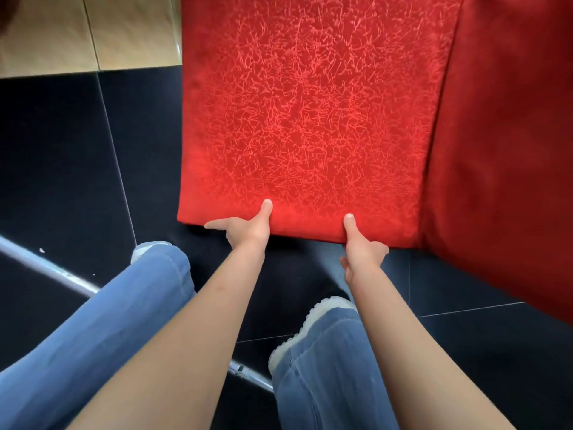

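A large red cushion (310,113) with a crackled pattern fills the upper middle of the head view. My left hand (248,228) grips its near edge, thumb on top and the other fingers underneath, the index finger stretched out to the left. My right hand (361,246) grips the same edge further right, thumb pressed on top, the other fingers hidden below the edge.
A plain red upholstered side (508,150) stands to the right of the cushion. Below are dark floor tiles (62,166), beige tiles (62,32) at the top left, a metal bar (46,268) across the floor, and my jeans and pale shoes (313,324).
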A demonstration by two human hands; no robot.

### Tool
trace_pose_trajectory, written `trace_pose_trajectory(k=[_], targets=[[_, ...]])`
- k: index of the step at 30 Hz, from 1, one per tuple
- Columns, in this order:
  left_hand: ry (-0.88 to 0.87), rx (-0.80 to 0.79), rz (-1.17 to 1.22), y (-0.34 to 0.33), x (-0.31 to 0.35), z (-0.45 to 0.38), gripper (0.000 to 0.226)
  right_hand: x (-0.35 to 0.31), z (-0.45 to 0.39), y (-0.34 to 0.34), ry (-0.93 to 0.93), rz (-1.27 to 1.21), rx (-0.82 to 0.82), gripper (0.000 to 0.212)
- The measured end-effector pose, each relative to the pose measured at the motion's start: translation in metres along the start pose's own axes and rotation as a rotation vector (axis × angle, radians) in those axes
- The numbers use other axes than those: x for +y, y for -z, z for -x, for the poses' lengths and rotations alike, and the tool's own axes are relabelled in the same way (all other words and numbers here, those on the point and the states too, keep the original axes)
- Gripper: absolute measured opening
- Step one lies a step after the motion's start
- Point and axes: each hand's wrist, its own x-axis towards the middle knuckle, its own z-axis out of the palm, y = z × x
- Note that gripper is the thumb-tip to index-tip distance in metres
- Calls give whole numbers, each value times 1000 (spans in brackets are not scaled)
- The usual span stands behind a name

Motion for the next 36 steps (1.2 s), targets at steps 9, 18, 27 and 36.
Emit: trace_pose_trajectory(k=[9,18,27,36], targets=[[75,-45,164,-2,-2,-12,140,3,-8,-3,-66,-161,-96,95],[98,-113,288,0,-5,-22,146,3,-23,0,-96,-231,-153,69],[152,-317,352,5,-9,-42,101,3,-28,1,-209,-489,-377,57],[121,-303,380,13,3,-21,96,-12,-4,6,-193,-573,-351,46]])
